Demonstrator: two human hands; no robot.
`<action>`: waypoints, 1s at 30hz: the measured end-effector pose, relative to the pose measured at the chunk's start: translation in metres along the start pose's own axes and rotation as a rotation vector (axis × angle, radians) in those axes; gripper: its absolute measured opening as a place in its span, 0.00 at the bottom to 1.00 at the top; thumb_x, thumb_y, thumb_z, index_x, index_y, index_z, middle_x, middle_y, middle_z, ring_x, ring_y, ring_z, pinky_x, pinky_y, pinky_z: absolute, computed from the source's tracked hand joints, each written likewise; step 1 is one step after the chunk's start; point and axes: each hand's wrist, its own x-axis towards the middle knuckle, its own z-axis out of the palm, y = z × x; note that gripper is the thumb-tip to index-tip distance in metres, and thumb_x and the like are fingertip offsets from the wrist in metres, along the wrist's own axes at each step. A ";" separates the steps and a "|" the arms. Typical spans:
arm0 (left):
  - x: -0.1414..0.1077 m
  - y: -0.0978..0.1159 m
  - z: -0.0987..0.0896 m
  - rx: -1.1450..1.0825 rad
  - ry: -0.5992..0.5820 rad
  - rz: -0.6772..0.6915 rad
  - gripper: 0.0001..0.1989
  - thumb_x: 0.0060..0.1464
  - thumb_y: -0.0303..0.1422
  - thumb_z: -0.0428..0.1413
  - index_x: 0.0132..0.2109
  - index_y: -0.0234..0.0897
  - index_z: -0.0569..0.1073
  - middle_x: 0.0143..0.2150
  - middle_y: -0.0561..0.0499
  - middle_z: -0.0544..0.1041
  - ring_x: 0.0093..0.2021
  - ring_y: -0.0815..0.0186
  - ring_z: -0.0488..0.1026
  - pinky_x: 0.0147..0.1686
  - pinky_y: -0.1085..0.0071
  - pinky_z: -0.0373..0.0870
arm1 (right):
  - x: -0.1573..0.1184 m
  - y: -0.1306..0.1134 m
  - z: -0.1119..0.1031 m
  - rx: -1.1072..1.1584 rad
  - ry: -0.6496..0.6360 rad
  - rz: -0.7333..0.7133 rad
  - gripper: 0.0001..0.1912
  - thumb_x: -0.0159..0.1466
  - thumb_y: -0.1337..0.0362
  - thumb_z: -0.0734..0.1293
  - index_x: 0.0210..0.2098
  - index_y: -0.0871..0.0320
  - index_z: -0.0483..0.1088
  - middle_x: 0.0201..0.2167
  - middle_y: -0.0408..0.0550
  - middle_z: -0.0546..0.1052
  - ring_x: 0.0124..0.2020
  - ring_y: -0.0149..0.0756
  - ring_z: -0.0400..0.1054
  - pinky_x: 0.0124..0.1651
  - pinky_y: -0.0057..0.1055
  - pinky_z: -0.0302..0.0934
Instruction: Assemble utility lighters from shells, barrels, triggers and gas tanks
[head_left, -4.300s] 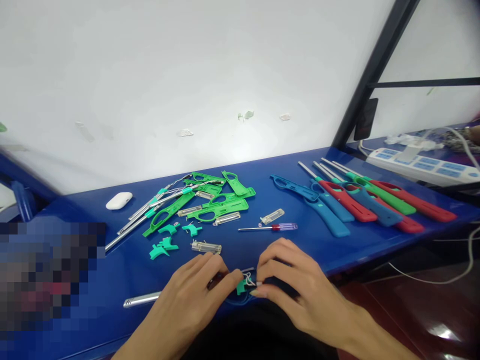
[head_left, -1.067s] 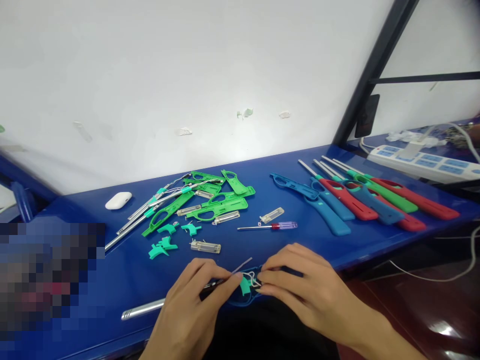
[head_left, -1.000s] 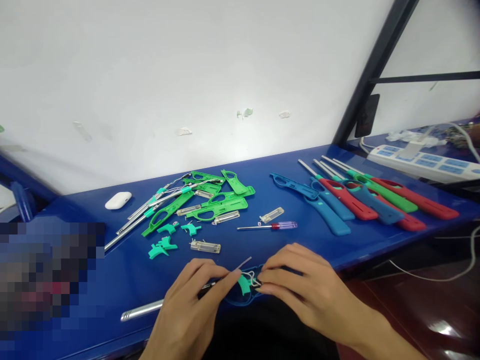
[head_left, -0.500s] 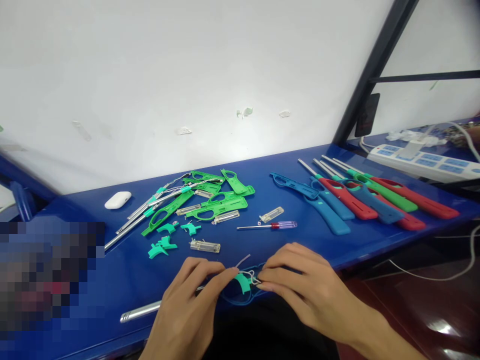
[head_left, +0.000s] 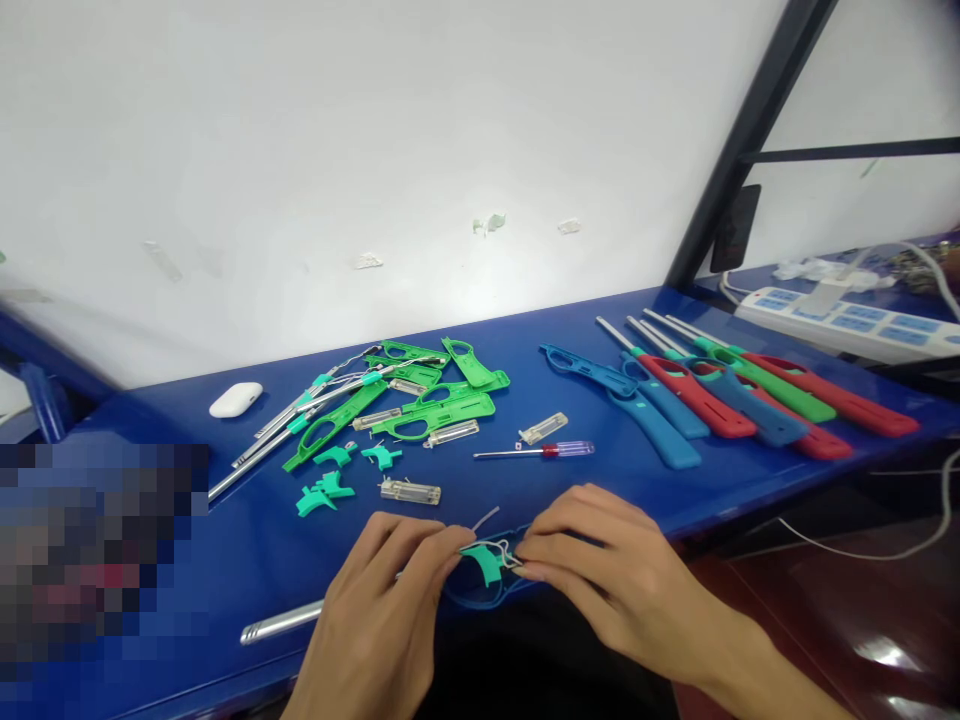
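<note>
Between my hands, at the near edge of the table, lies a blue lighter shell (head_left: pixel 480 602) with a teal trigger (head_left: pixel 489 565) and thin white wires (head_left: pixel 504 550) in it. My left hand (head_left: pixel 382 590) is closed on the left part of the shell, its fingertips beside the trigger. A metal tube (head_left: pixel 281 622) sticks out to the left from under that hand. My right hand (head_left: pixel 607 570) pinches the right part of the shell, its fingertips at the wire ends. Its palm hides the rest of the shell.
Green shells (head_left: pixel 435 412), metal rods (head_left: pixel 277 440), teal triggers (head_left: pixel 382 457) and clear tanks (head_left: pixel 411 492) lie beyond my hands. A screwdriver (head_left: pixel 536 452) is further right, near several whole lighters (head_left: pixel 720 400). A white case (head_left: pixel 236 400) sits at the left, a power strip (head_left: pixel 855 320) at the right.
The fingertips of my left hand have shifted slightly left and down, showing more of the teal trigger. My right hand has hardly moved.
</note>
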 end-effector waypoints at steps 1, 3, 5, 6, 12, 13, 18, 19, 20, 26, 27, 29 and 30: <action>0.000 0.000 0.001 0.000 0.003 -0.004 0.12 0.71 0.22 0.51 0.53 0.43 0.73 0.45 0.53 0.79 0.45 0.64 0.70 0.45 0.69 0.71 | 0.000 0.000 0.000 0.002 0.004 -0.002 0.04 0.75 0.68 0.67 0.46 0.55 0.74 0.41 0.42 0.79 0.40 0.32 0.69 0.44 0.35 0.61; 0.000 0.000 0.001 -0.003 0.001 -0.009 0.12 0.71 0.21 0.51 0.50 0.43 0.73 0.43 0.53 0.79 0.44 0.64 0.71 0.44 0.69 0.71 | 0.000 0.000 0.000 0.005 0.007 -0.005 0.04 0.75 0.68 0.67 0.45 0.56 0.75 0.41 0.42 0.79 0.39 0.32 0.69 0.44 0.35 0.61; 0.000 0.001 0.001 -0.005 -0.017 -0.018 0.12 0.71 0.21 0.50 0.49 0.43 0.73 0.43 0.53 0.79 0.43 0.63 0.71 0.43 0.68 0.72 | 0.000 0.000 0.000 0.006 0.002 -0.002 0.04 0.75 0.68 0.67 0.45 0.56 0.75 0.41 0.42 0.80 0.39 0.33 0.70 0.43 0.35 0.61; 0.000 0.001 0.001 -0.006 -0.030 -0.021 0.12 0.70 0.21 0.50 0.49 0.43 0.73 0.43 0.53 0.78 0.43 0.63 0.71 0.43 0.68 0.72 | 0.000 0.000 0.000 0.005 0.002 0.000 0.04 0.75 0.68 0.67 0.45 0.56 0.75 0.41 0.43 0.80 0.39 0.33 0.70 0.43 0.35 0.61; 0.001 0.002 0.000 -0.002 -0.056 -0.011 0.13 0.68 0.19 0.49 0.47 0.42 0.72 0.42 0.52 0.78 0.42 0.62 0.70 0.42 0.66 0.73 | 0.002 0.000 0.000 -0.007 0.016 -0.008 0.05 0.75 0.69 0.66 0.44 0.56 0.76 0.40 0.44 0.80 0.38 0.34 0.71 0.42 0.36 0.61; 0.001 0.001 -0.001 0.007 -0.060 0.001 0.15 0.67 0.17 0.49 0.48 0.42 0.73 0.43 0.51 0.78 0.42 0.61 0.69 0.42 0.66 0.73 | 0.002 0.000 0.000 -0.010 0.018 -0.012 0.06 0.75 0.69 0.66 0.45 0.56 0.76 0.40 0.44 0.80 0.38 0.34 0.70 0.42 0.36 0.61; -0.004 0.000 -0.004 0.050 -0.070 0.053 0.18 0.64 0.15 0.50 0.51 0.40 0.75 0.46 0.48 0.77 0.44 0.60 0.69 0.43 0.63 0.73 | 0.001 0.001 -0.002 -0.007 0.011 -0.020 0.05 0.74 0.69 0.67 0.45 0.57 0.77 0.40 0.45 0.80 0.38 0.33 0.70 0.42 0.35 0.62; -0.006 0.000 -0.004 0.060 -0.073 0.058 0.18 0.64 0.15 0.51 0.52 0.39 0.75 0.46 0.47 0.77 0.45 0.60 0.69 0.44 0.63 0.73 | 0.001 0.000 -0.002 -0.019 0.009 -0.028 0.05 0.74 0.69 0.67 0.44 0.57 0.77 0.40 0.45 0.79 0.38 0.33 0.70 0.42 0.35 0.62; -0.006 0.001 -0.004 0.071 -0.071 0.067 0.18 0.64 0.15 0.52 0.54 0.39 0.75 0.47 0.47 0.77 0.45 0.60 0.69 0.45 0.63 0.73 | 0.002 0.000 -0.003 -0.043 0.006 -0.048 0.05 0.74 0.70 0.67 0.44 0.58 0.77 0.39 0.46 0.79 0.38 0.33 0.70 0.42 0.35 0.62; -0.006 0.004 -0.003 0.095 0.047 0.025 0.17 0.67 0.20 0.55 0.60 0.36 0.74 0.50 0.45 0.77 0.50 0.60 0.69 0.49 0.64 0.72 | 0.002 0.000 -0.007 -0.270 0.029 -0.200 0.04 0.71 0.68 0.69 0.44 0.60 0.77 0.36 0.48 0.79 0.35 0.35 0.68 0.40 0.37 0.63; -0.006 0.004 -0.003 0.109 0.060 -0.001 0.17 0.68 0.22 0.56 0.60 0.36 0.74 0.50 0.45 0.76 0.50 0.59 0.70 0.49 0.63 0.73 | 0.002 0.000 -0.007 -0.276 0.028 -0.200 0.04 0.72 0.68 0.69 0.44 0.60 0.77 0.36 0.48 0.79 0.35 0.36 0.69 0.40 0.37 0.63; -0.004 0.003 -0.003 0.138 0.051 -0.044 0.15 0.69 0.27 0.56 0.60 0.38 0.74 0.51 0.44 0.76 0.51 0.56 0.70 0.49 0.59 0.74 | 0.002 0.000 -0.006 -0.233 0.028 -0.176 0.05 0.72 0.66 0.69 0.45 0.60 0.77 0.36 0.47 0.79 0.35 0.36 0.69 0.40 0.37 0.64; -0.004 0.002 -0.003 0.140 0.036 -0.057 0.14 0.69 0.29 0.56 0.60 0.39 0.74 0.51 0.44 0.76 0.51 0.55 0.71 0.48 0.58 0.75 | 0.002 0.000 -0.005 -0.194 0.040 -0.155 0.06 0.73 0.66 0.68 0.47 0.59 0.77 0.37 0.47 0.79 0.35 0.35 0.70 0.41 0.37 0.65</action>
